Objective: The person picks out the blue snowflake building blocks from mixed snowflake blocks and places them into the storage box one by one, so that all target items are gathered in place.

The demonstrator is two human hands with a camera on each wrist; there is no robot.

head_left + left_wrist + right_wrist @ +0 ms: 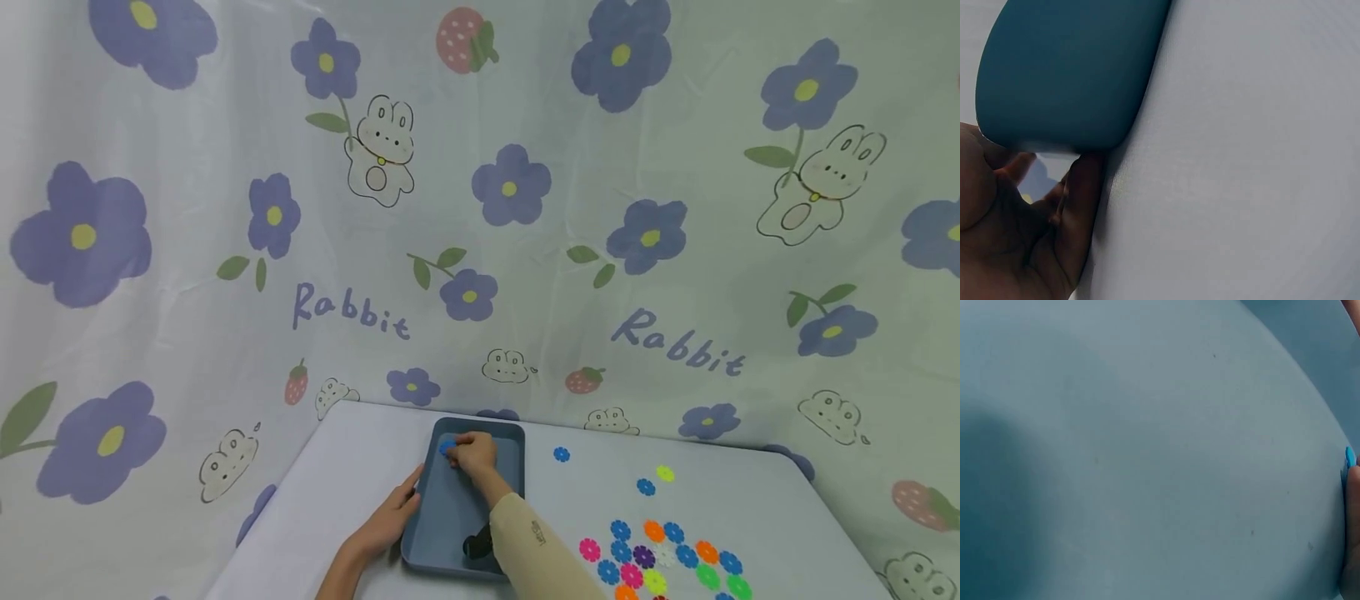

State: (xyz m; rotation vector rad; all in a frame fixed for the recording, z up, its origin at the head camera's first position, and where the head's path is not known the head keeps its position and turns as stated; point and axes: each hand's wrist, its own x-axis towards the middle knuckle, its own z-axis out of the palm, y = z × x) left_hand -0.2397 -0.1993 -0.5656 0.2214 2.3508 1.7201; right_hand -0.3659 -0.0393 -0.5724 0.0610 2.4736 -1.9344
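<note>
A grey-blue rectangular tray [457, 517] lies on the white table. Over its far left part, my right hand [474, 454] pinches a blue flower-shaped disc [447, 446]. In the right wrist view, only the edge of the blue disc [1350, 457] and part of the fingers [1352, 515] show, close to the tray's surface. My left hand [386, 525] touches the tray's left side with its fingers extended. The left wrist view shows that hand [1035, 231] at the outer wall of the tray [1072, 81], low by the tabletop.
Many flower-shaped discs in mixed colours, such as a pink disc [589, 549] and an orange disc [707, 552], lie right of the tray. A lone blue disc [562, 454] lies farther back. A patterned curtain [510, 250] hangs behind the table. A black device [477, 546] sits by the right sleeve.
</note>
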